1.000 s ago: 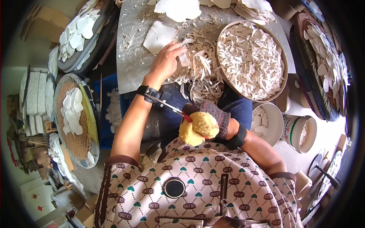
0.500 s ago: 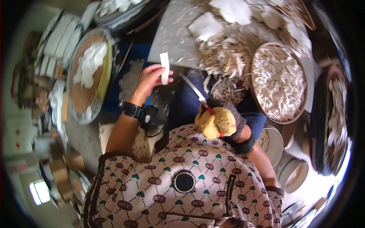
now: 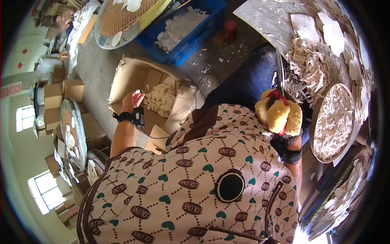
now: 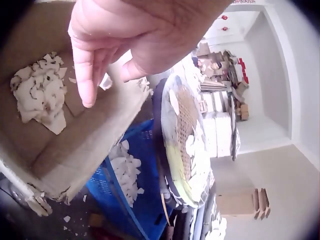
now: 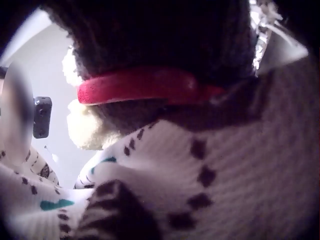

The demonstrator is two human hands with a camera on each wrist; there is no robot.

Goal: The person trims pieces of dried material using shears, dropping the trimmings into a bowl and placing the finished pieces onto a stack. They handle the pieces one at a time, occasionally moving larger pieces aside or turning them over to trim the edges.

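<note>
Head view: the left hand (image 3: 130, 101) extends its fingers loosely, a white flake (image 3: 138, 91) at their tips, long axis unclear; the brown cardboard box (image 3: 185, 107) lies beneath, pale scraps (image 3: 160, 99) just right. Well right, the right hand (image 3: 293, 139) grips red-handled scissors (image 3: 279, 67).

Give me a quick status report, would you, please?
Left grip over cardboard box, white scrap at it, hold unclear. Right grip holding red-handled scissors. No obstruction visible at box opening.

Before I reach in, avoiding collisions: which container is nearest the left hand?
The cardboard box with pale scraps, under the left hand; the blue basket is farther away.
</note>
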